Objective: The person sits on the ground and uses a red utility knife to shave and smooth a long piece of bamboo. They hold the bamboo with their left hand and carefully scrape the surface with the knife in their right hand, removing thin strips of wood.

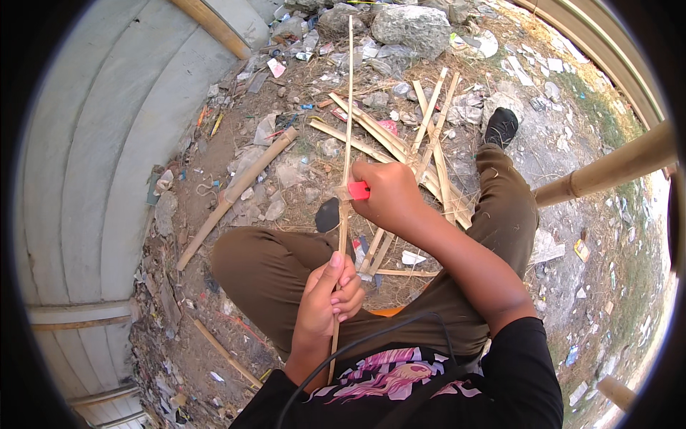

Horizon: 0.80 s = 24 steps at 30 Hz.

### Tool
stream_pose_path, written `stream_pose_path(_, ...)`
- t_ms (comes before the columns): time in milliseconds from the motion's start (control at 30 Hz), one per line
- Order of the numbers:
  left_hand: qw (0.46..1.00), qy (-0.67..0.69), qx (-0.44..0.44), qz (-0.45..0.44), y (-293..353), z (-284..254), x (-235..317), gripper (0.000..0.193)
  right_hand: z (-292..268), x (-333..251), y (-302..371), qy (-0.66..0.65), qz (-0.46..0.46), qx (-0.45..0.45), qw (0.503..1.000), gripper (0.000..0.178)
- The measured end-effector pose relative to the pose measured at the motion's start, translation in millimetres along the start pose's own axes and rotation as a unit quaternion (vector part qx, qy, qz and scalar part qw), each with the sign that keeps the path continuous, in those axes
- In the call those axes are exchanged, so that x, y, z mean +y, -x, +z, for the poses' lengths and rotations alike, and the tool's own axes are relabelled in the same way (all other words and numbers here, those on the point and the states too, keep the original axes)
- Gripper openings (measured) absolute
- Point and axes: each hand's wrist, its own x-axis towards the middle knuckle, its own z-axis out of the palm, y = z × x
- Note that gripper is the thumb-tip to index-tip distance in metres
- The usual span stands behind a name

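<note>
A long, thin bamboo strip [349, 121] stands lengthwise before me, running from my shirt toward the rocks. My left hand [330, 297] is closed round its lower part, the thumb lying along it. Farther up, my right hand [388, 191] is closed on a red-handled knife [358, 190]. The knife's short blade end meets the strip from the right; my fingers hide most of the handle. Beyond and right of my right hand, several split bamboo pieces [437, 136] lie crossed in a loose pile between my legs.
A round bamboo pole [239, 196] lies on the littered ground at left, near a grey panel wall [93, 164]. Large rocks [411, 31] sit at the far side. Another bamboo pole [607, 168] juts in from the right beside my leg. A black cable [357, 339] crosses my lap.
</note>
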Motion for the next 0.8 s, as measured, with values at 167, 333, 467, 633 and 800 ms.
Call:
stream_pose_path(167, 0.999, -0.010, 0.032, 0.012, -1.1, -1.5, 0.8, 0.044, 5.0, -12.2, 7.0, 0.076, 0.041, -0.050, 0.995, 0.016)
stream_pose_path(333, 0.999, 0.009, 0.048, 0.005, -1.0, 1.9, -4.0, 0.044, 7.9, -11.1, 6.2, 0.104, 0.078, -0.088, 0.988, 0.017)
stream_pose_path(467, 0.999, 0.026, 0.030, -0.014, -2.5, 2.7, -6.8, 0.043, 2.9, -10.0, 0.0, 0.116, 0.109, -0.053, 0.986, 0.018)
stream_pose_path(633, 0.998, 0.027, 0.010, -0.063, -2.6, 16.3, -16.6, 0.042, -22.8, 31.1, -25.9, 0.161, 0.169, 0.013, 0.972, 0.018)
stream_pose_path(800, 0.999, -0.036, 0.024, -0.031, 1.9, 9.6, -6.7, 0.041, -28.4, 18.8, -15.1, 0.130, 0.069, -0.007, 0.989, 0.016)
